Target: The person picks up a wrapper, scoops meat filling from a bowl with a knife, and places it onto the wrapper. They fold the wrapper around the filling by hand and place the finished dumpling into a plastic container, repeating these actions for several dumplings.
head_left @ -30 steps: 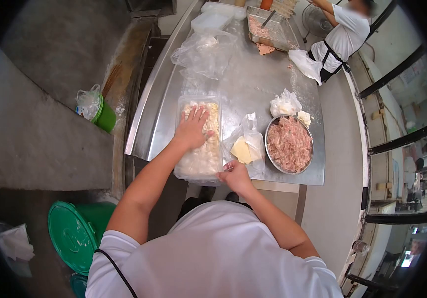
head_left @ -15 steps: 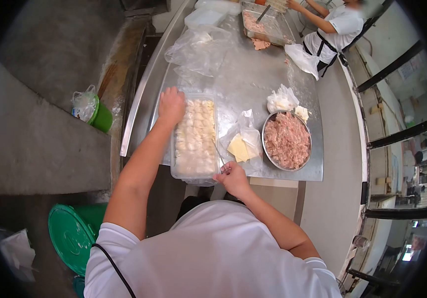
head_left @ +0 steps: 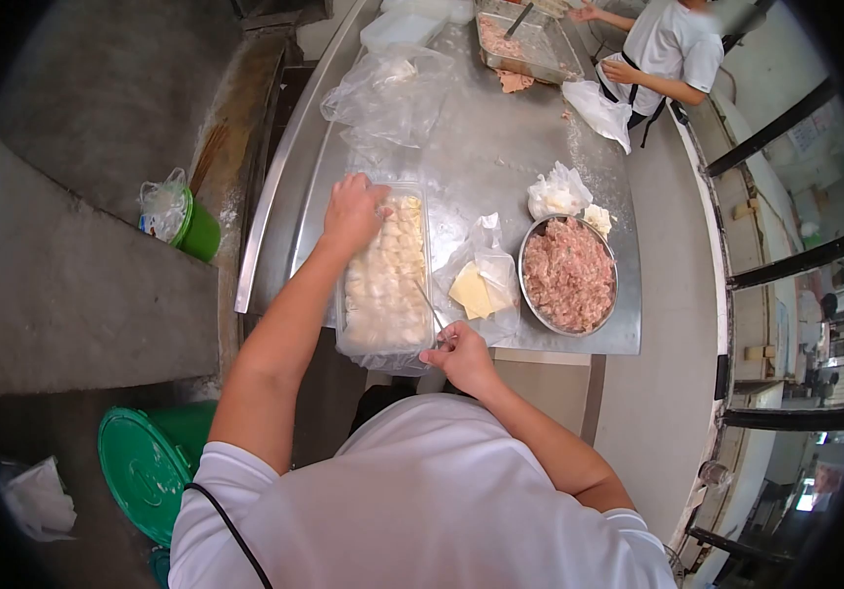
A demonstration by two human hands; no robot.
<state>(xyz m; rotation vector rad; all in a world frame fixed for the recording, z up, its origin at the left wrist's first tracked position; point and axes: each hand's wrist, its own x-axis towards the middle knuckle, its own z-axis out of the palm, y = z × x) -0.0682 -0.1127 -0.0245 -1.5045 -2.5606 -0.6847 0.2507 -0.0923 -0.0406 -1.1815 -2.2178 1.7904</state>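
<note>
The right hand (head_left: 463, 355) grips one slim tool (head_left: 433, 308); the left hand (head_left: 351, 213), grip unclear, overlaps one plastic box (head_left: 428, 231).

Your best lane: mid-table (head_left: 500, 137), open steel btwn the crumpled plastic (head_left: 402, 88) on L & white bag (head_left: 559, 191) on R. Far end's blocked by the metal pan (head_left: 532, 71). Btwn tub (head_left: 428, 250) & wrapper bag (head_left: 502, 267) you've only a thin strip; your R hand (head_left: 461, 358) + thin tool (head_left: 432, 302) obstruct its near end. Meat bowl (head_left: 523, 290) crowds the bag's R side. Your L hand (head_left: 356, 211) covers the tub's far-L corner.
</note>
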